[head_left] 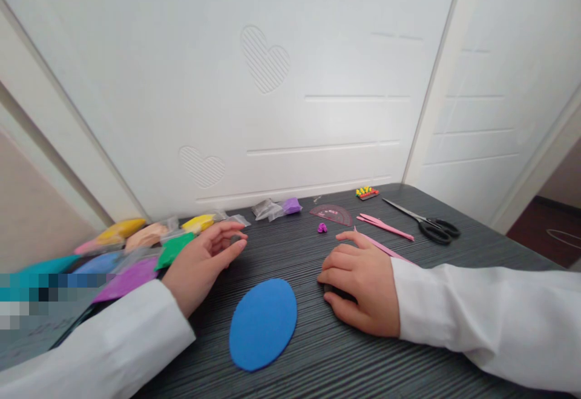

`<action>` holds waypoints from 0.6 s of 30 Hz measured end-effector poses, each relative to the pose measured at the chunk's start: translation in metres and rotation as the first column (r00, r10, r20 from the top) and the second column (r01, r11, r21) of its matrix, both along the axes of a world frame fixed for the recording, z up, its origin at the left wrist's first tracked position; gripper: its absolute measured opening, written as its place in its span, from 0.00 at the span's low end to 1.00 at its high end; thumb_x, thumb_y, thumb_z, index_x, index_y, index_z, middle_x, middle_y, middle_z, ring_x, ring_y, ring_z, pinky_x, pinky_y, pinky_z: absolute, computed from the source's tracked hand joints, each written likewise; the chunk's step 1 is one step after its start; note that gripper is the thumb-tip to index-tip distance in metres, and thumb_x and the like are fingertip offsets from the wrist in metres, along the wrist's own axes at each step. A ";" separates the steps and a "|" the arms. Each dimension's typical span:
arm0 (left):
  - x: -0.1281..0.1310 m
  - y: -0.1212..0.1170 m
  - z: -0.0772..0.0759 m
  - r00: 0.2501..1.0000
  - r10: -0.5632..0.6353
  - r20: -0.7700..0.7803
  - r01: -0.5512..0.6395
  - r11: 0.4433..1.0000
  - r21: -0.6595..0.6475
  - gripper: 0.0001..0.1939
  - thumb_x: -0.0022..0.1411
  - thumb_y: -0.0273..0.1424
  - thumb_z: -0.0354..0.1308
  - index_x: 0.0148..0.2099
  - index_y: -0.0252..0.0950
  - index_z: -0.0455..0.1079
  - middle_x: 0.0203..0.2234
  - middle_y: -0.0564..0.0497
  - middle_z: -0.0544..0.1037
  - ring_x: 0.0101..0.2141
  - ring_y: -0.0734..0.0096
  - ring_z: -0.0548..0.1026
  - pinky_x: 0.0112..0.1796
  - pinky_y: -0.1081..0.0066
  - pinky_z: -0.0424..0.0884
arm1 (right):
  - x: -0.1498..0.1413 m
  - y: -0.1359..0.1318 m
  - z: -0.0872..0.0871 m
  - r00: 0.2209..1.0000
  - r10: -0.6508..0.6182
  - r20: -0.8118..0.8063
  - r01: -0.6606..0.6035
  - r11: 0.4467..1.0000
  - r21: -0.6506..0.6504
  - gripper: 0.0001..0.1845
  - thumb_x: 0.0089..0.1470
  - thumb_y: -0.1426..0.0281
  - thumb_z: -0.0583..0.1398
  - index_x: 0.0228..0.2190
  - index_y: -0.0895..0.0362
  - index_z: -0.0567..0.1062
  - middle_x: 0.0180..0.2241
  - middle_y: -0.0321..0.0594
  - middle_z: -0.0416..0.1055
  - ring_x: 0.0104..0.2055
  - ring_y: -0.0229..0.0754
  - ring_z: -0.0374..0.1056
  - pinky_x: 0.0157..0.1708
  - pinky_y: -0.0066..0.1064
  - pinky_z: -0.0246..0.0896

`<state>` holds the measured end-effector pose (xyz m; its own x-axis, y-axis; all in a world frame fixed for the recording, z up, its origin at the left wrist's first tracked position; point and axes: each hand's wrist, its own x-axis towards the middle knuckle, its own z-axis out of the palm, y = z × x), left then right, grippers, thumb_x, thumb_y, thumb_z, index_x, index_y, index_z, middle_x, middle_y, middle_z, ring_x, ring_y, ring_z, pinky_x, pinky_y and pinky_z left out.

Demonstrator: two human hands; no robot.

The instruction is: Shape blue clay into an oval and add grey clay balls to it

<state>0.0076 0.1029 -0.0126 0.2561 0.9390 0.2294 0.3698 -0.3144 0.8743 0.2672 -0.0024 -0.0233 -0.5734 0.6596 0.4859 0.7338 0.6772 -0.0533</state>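
A flat blue clay oval [263,324] lies on the table between my hands. My left hand [204,260] is raised to its upper left, fingers curled toward the thumb, with a small dark lump [235,239] at the fingertips. To the right of the oval, my right hand [358,284] rests low on the table with bent fingers apart. Something dark shows beneath its palm, and I cannot tell whether it is an object or shadow. A pink tool [384,247] lies just beyond this hand, partly hidden by it. A small magenta clay piece [322,228] sits farther back.
Bagged clay in several colours, including a green pack [175,249] and a purple pack [129,278], crowds the left. Toward the back are a protractor [333,214], another pink tool [388,227], black-handled scissors [436,228] and small yellow-red pieces [367,193]. A white panel [318,145] stands behind the dark table.
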 end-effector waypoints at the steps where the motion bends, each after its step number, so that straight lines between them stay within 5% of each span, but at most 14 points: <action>1: 0.000 0.000 0.000 1.000 -0.001 0.000 0.001 1.000 0.000 0.21 0.51 0.40 0.61 0.46 0.38 0.65 0.35 0.50 0.74 0.28 0.72 0.68 0.26 0.74 0.64 | 0.000 0.000 -0.001 1.000 0.004 -0.007 -0.004 1.000 0.003 0.11 0.51 0.68 0.56 0.37 0.57 0.74 0.34 0.38 0.73 0.38 0.41 0.67 0.53 0.48 0.42; 18: 0.004 -0.001 0.002 1.000 0.012 0.015 -0.013 1.000 0.024 0.23 0.49 0.42 0.61 0.45 0.36 0.66 0.35 0.49 0.75 0.27 0.71 0.69 0.25 0.74 0.65 | 0.003 -0.003 0.006 0.989 0.142 -0.045 -0.138 0.987 0.081 0.13 0.48 0.76 0.53 0.37 0.55 0.70 0.36 0.37 0.72 0.38 0.38 0.66 0.53 0.45 0.46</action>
